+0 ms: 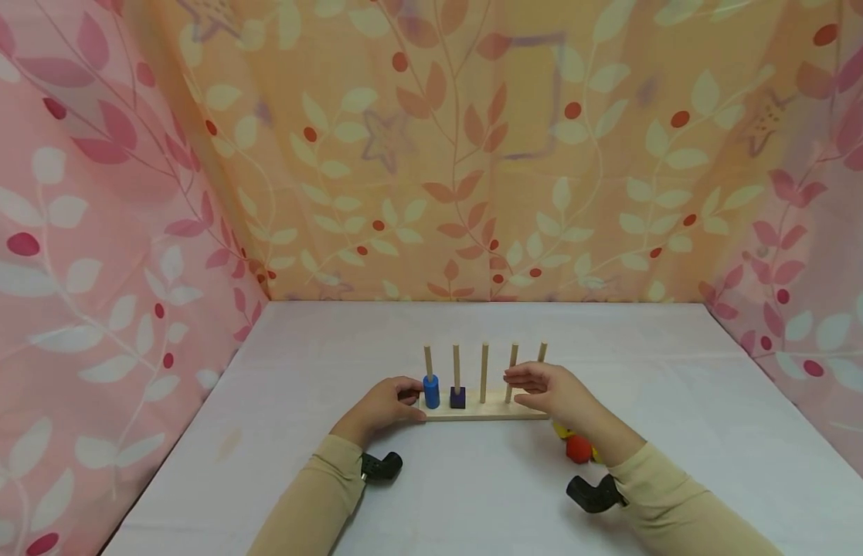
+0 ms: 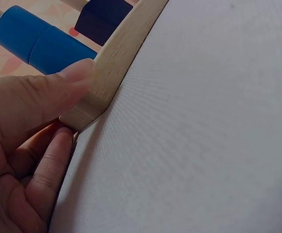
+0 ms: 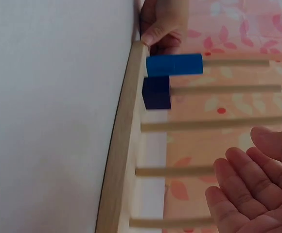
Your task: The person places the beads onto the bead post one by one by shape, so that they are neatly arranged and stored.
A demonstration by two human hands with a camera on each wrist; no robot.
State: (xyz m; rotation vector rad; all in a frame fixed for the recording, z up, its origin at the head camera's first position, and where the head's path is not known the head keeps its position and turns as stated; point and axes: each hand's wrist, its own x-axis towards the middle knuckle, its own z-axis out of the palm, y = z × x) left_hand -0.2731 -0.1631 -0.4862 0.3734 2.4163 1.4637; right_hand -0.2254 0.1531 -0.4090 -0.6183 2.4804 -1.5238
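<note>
A wooden peg board (image 1: pixel 483 415) with several upright pegs stands on the white table. Two blue cylinders (image 2: pixel 43 44) are stacked on its leftmost peg, and a dark purple cube (image 1: pixel 457 398) sits at the foot of the second. My left hand (image 1: pixel 384 405) grips the board's left end, the thumb on its front edge and fingers curled behind it. Beside the upper part of the fourth peg (image 3: pixel 175 171) is my right hand (image 1: pixel 555 388), its fingers extended and loosely bent, with nothing in the palm. Its fingers hide parts of the two right-hand pegs.
Right of the board's front corner lie a red bead (image 1: pixel 579 449) and yellow pieces (image 1: pixel 562 431), partly hidden by the right forearm. A black device (image 1: pixel 593 494) projects from the right cuff, another (image 1: pixel 384 467) from the left. Patterned cloth (image 1: pixel 473 154) hangs behind the table.
</note>
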